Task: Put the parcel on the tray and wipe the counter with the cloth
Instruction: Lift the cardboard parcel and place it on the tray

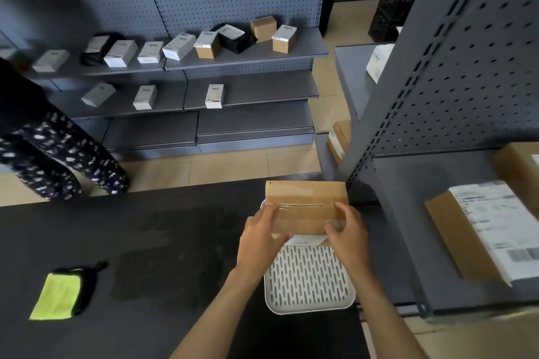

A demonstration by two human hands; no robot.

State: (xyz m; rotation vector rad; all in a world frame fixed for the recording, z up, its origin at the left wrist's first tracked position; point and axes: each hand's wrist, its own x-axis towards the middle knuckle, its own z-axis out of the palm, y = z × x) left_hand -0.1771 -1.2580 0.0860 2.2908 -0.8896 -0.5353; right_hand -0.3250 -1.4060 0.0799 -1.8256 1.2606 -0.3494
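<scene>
Parcel (306,207), a brown taped carton, is held by both hands over the far end of the white slotted tray (309,280); left hand (259,237) wraps its left near corner, right hand (345,234) clamps the right near corner, fingers curled onto the top face. Can't tell if the parcel's underside already touches the tray or hangs just above it, so step one judged as nearly done, not released. Parcel overhangs the tray's far rim, so it likely needs pulling nearer before letting go. Wiping not started: cloth (59,294), yellow-green with black edge, lies folded well left of the tray on the dark counter (145,242), untouched. A darker, damp-looking patch (163,259) sits between cloth and tray, probably the spot to wipe. Room: counter left of the tray is bare apart from the cloth, wide sweep possible. Right of the tray it's tight, a grey shelf upright (388,131) stands just beside it, with a labelled box (484,230) on the shelf beyond. Counter's far edge runs just behind the parcel; someone's patterned trouser legs (58,160) stand beyond it, far left of the tray
</scene>
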